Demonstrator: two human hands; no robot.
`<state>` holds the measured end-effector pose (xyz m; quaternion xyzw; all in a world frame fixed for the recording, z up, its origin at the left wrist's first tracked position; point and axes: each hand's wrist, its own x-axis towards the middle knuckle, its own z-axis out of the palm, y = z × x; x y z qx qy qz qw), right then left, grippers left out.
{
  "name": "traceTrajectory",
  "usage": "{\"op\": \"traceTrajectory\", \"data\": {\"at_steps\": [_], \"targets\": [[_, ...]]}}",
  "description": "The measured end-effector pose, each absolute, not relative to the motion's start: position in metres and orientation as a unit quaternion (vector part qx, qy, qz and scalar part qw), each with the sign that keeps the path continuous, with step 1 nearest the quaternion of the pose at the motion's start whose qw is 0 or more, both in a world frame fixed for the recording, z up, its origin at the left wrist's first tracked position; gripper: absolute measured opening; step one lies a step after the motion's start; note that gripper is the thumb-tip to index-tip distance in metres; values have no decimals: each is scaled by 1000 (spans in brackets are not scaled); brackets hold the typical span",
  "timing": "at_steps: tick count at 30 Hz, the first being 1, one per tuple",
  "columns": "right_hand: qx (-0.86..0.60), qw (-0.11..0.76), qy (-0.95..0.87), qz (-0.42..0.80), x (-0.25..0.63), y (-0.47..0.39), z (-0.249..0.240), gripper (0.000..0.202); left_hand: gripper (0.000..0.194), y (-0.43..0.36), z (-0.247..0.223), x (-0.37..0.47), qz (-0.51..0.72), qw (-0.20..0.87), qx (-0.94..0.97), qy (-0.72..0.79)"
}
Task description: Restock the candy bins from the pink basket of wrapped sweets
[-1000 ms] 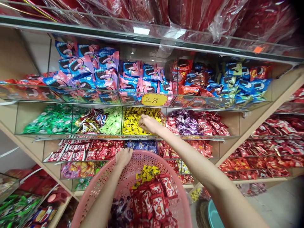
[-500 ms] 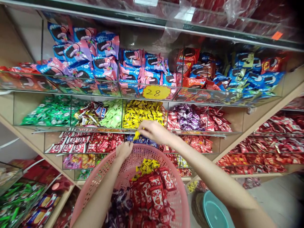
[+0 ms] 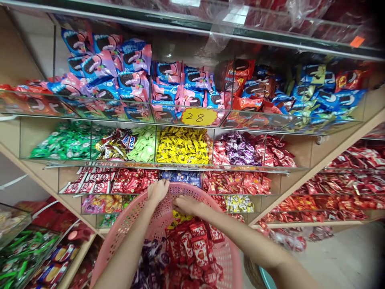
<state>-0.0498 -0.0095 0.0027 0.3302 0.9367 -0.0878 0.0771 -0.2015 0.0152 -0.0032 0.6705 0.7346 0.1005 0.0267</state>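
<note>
A pink perforated plastic basket (image 3: pixel 118 224) stands close in front of me. My left hand (image 3: pixel 158 190) is closed on its far rim. Inside the basket, near the far wall, my right hand (image 3: pixel 187 205) has its fingers curled downward just over a small heap of yellow-wrapped candies (image 3: pixel 182 218). Yellow wrappers show right under the fingertips; the hand partly covers that heap. Red-wrapped sweets (image 3: pixel 199 251) fill the basket's right side, and purple-wrapped candies (image 3: pixel 150 261) lie at its left.
Beyond the basket rise glass-fronted shelves with yellow candies (image 3: pixel 183 146), green candies (image 3: pixel 67 140) and blue-and-pink cookie packs (image 3: pixel 99 68). A yellow price tag (image 3: pixel 199 117) reads 28. A teal tub (image 3: pixel 267 277) shows on the floor at right, partly behind my arm.
My right hand has moved down from the yellow candies' shelf edge, carrying yellow-wrapped candy into the basket. My left hand has stayed on the rim.
</note>
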Motion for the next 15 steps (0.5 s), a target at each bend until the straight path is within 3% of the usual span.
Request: {"op": "traceTrajectory", "data": {"at_steps": [7, 15], "targets": [[338, 73, 935, -78, -51, -20, 30, 23, 54, 16, -4, -202, 103, 31, 667, 737], [262, -137, 955, -33, -41, -15, 131, 22, 53, 15, -4, -204, 95, 41, 674, 732]]}}
